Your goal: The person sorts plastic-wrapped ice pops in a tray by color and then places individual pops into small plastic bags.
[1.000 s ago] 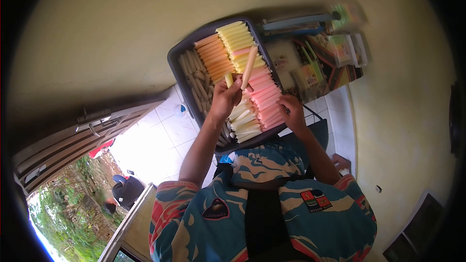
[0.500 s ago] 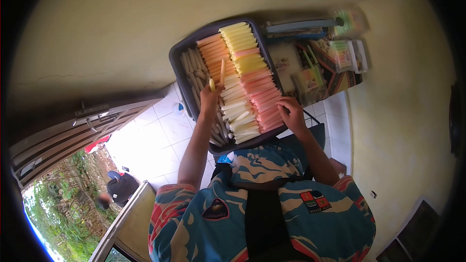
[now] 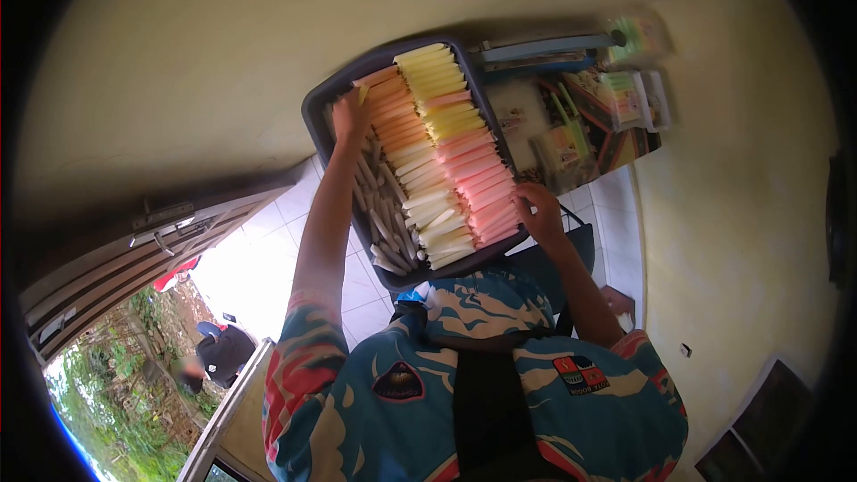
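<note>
A dark deep tray (image 3: 311,116) holds rows of slim tube-like sticks: yellow sticks (image 3: 427,58), orange sticks (image 3: 393,116), pink sticks (image 3: 478,183) and cream-white sticks (image 3: 437,205). Greyish-white sticks (image 3: 386,205) lie loosely along its left side. My left hand (image 3: 351,116) is closed at the upper left of the tray, beside the orange row, with the end of a yellow stick (image 3: 362,94) showing at its fingers. At the right rim, my right hand (image 3: 539,214) has curled fingers by the ends of the pink sticks; whatever they pinch is hidden.
Right of the tray is a table with a patterned cover (image 3: 616,147), bearing clear packs of coloured sticks (image 3: 567,147), a white holder (image 3: 656,100) and a long blue-grey device (image 3: 544,51). An open door (image 3: 161,232) stands at left; a person (image 3: 223,353) is outside.
My left hand has moved up and left, from the middle of the tray to its upper left. The orange stick that stood out from it no longer shows there. My right hand stays near the rim.
</note>
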`<state>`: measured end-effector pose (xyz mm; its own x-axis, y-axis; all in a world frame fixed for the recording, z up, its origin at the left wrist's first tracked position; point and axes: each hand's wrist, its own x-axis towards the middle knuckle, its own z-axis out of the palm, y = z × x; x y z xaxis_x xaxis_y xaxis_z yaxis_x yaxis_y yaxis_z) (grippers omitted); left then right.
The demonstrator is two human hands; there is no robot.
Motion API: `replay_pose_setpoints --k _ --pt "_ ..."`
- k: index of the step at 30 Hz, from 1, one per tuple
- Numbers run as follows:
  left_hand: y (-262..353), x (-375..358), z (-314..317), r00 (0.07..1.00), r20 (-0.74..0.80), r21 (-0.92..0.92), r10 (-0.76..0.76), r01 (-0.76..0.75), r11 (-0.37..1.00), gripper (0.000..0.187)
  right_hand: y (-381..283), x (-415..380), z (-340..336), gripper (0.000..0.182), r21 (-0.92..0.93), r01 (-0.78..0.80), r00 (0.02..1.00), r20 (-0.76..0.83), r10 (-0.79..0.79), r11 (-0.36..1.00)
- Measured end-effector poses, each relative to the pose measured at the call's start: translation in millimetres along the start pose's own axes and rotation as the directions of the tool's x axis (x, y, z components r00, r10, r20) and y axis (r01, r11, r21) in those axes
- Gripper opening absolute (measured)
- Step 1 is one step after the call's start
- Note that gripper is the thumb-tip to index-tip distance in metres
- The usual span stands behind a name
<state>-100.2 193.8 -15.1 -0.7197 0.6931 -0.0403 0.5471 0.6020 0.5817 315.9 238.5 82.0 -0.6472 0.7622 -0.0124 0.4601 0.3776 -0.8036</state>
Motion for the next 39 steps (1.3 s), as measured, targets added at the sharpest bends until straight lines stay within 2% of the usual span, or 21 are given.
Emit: replay_pose_setpoints --k 6,9,15,21,24,27,30,33,34,39 --pt "2.1 12.4 8.1 0.999 -0.04 0.11 0.027 -0.022 0.994 0.032 0.2 -7.8 0.2 0.011 -0.098 0.087 0.996 -0.01 -0.088 0.991" --pt "4.8 4.3 4.6 0.989 -0.12 0.003 0.089 -0.089 0.996 0.026 -3.5 -9.3 2.5 0.013 -0.047 0.039 0.999 0.016 -0.038 0.998" --pt "1.3 -0.9 3.6 0.993 -0.108 0.136 0.035 -0.02 0.991 0.029 -7.0 -4.7 4.9 0.013 -0.09 0.082 0.996 0.036 -0.08 0.993" --pt "-4.2 8.4 8.2 0.995 -0.075 0.1 0.064 -0.056 0.993 0.028 -9.9 -3.0 3.6 0.014 -0.094 0.09 0.995 0.05 -0.086 0.992" --pt "-3.1 -3.1 9.0 0.989 -0.079 0.026 0.129 -0.127 0.992 0.024 -18.6 -3.8 2.0 0.014 -0.034 -0.006 0.996 0.092 0.009 0.999" --pt "2.8 -33.9 9.6 0.978 0.128 0.011 0.163 -0.166 0.986 0.026 -18.4 -3.3 7.8 0.014 -0.023 0.026 0.996 0.086 -0.024 0.999" --pt "-5.0 -64.7 25.6 0.94 0.244 -0.016 0.238 -0.242 0.97 0.028 -8.6 4.7 12.5 0.013 -0.041 0.11 0.985 0.138 -0.104 0.993" --pt "6.5 -86.1 24.2 0.895 0.417 0.009 0.16 -0.18 0.984 0.029 -17.4 25.5 12.5 0.014 -0.031 0.149 0.975 0.171 -0.141 0.988" --pt "7.4 -93.4 24.9 0.904 0.374 -0.029 0.204 -0.209 0.978 0.03 -21.1 34.2 12.9 0.014 -0.03 0.171 0.971 0.176 -0.163 0.985" --pt "10.2 -109.6 25.3 0.918 0.335 -0.08 0.21 -0.194 0.978 0.03 -42.4 70.5 9.8 0.012 -0.04 0.255 0.959 0.135 -0.247 0.966"
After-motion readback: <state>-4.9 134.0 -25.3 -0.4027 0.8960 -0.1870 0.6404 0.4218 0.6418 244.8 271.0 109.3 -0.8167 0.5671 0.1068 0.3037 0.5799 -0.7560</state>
